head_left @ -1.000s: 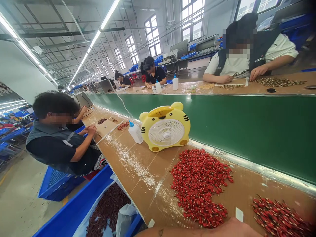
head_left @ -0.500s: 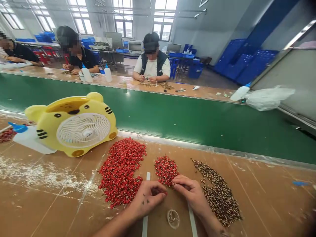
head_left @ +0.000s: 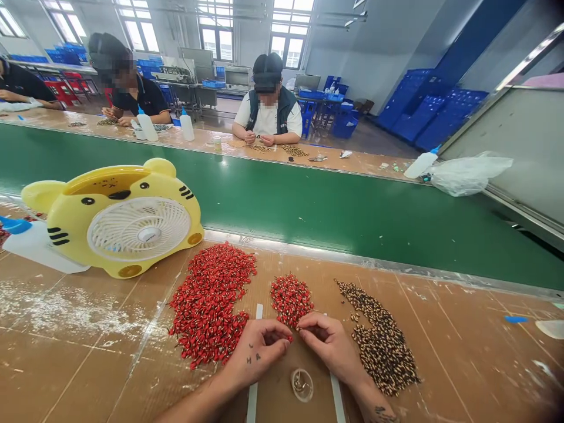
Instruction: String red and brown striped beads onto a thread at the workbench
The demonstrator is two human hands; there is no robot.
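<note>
My left hand [head_left: 258, 351] rests on the brown table with its fingers curled in a pinch at the near edge of a small pile of red pieces [head_left: 290, 298]. My right hand [head_left: 328, 346] is curled the same way, its fingertips meeting the left ones at that pile. What the fingers hold is too small to make out. A large pile of red pieces [head_left: 211, 302] lies left of my left hand. A strip of dark brown pieces [head_left: 381, 341] runs along the right of my right hand. A small clear round dish [head_left: 302, 384] sits between my wrists, flanked by two white strips [head_left: 252, 399].
A yellow tiger-shaped fan [head_left: 117, 217] and a white squeeze bottle [head_left: 33, 247] stand at the left. A green conveyor belt [head_left: 330, 211] runs behind the table. Across it, people [head_left: 268, 108] sit working over similar piles. Blue crates [head_left: 423, 114] are stacked at the back right.
A second ago the view looked left down the line with only my forearm showing. It swung right to my hands at the small red pile, then tilted up slightly; both hands keep pinching there.
</note>
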